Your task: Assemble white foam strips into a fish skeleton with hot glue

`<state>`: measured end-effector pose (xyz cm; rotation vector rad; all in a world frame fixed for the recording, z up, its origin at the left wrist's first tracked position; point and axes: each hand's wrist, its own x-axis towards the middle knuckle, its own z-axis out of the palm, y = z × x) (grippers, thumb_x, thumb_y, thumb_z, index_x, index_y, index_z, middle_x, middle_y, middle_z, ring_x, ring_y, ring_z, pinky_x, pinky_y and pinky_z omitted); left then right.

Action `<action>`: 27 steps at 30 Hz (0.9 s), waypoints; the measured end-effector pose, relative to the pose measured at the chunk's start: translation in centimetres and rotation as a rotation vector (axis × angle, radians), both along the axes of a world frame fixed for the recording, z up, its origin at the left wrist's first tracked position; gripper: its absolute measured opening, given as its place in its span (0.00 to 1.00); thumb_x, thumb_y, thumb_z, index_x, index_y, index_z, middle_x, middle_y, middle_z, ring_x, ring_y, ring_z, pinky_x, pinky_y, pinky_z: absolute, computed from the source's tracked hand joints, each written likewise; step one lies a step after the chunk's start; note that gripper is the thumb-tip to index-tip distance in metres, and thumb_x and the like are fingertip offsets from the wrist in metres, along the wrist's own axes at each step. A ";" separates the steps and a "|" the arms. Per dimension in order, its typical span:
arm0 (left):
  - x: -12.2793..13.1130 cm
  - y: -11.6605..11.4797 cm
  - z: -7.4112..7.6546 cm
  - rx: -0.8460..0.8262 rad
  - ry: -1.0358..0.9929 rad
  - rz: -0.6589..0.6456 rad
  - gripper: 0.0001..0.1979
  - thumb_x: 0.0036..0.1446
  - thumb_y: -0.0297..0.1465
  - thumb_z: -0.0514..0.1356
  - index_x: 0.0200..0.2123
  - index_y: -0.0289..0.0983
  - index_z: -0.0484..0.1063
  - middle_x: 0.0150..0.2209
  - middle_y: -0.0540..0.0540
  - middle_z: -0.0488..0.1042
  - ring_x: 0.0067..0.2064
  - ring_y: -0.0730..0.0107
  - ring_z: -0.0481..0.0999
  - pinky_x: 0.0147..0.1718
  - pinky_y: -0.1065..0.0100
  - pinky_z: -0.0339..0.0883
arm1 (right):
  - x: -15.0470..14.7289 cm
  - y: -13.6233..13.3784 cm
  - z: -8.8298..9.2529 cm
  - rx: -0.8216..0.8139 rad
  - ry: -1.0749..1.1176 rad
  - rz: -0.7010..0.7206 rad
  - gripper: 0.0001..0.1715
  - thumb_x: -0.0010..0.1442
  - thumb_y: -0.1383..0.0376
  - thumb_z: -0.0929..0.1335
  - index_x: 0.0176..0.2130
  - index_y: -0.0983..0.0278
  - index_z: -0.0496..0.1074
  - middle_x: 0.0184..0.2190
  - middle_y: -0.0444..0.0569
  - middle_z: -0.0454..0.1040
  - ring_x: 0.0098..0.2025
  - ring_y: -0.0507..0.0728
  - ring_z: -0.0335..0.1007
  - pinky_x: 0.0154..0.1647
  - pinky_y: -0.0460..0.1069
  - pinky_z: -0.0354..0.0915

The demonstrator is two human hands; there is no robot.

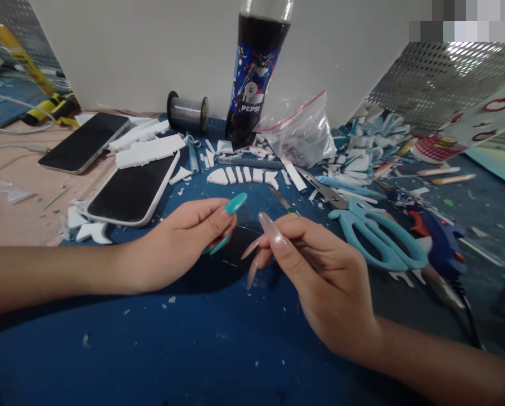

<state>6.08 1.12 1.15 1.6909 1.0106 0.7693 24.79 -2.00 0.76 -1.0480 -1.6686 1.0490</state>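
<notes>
Both my hands are raised over the blue tabletop. My left hand [197, 231], with teal nails, is closed in a pinch. Facing it, my right hand [320, 265] has its thumb and index finger drawn together and the other fingers curled. A thin strand [250, 230], like fishing line, runs across the short gap between the fingertips. Its ends are hidden by the fingers. Just beyond the hands, white cut pieces [246, 175] lie in a row shaped like a fish skeleton. A spool of clear line [187, 114] stands behind them.
Two phones [83, 143] lie at left. A Pepsi bottle [255, 79] and a zip bag [305, 132] stand at the back. Blue-handled scissors [379, 237], a glue gun [441, 239] and a heap of white and blue scraps [362, 146] are at right.
</notes>
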 end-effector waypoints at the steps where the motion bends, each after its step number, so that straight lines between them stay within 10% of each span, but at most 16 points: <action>1: 0.0 0.0 -0.1 -0.011 -0.014 0.001 0.18 0.65 0.34 0.47 0.22 0.37 0.59 0.20 0.54 0.58 0.22 0.78 0.57 0.21 0.76 0.58 | 0.0 0.0 0.0 -0.008 0.004 0.006 0.12 0.66 0.64 0.64 0.32 0.62 0.73 0.27 0.44 0.74 0.37 0.54 0.74 0.41 0.52 0.67; 27: 0.5 -0.1 -0.2 -0.063 -0.003 0.043 0.17 0.64 0.34 0.46 0.22 0.38 0.58 0.21 0.54 0.58 0.22 0.78 0.58 0.20 0.76 0.58 | -0.4 -0.1 0.1 0.061 -0.021 0.039 0.12 0.66 0.67 0.65 0.31 0.62 0.73 0.25 0.42 0.75 0.36 0.52 0.72 0.37 0.48 0.66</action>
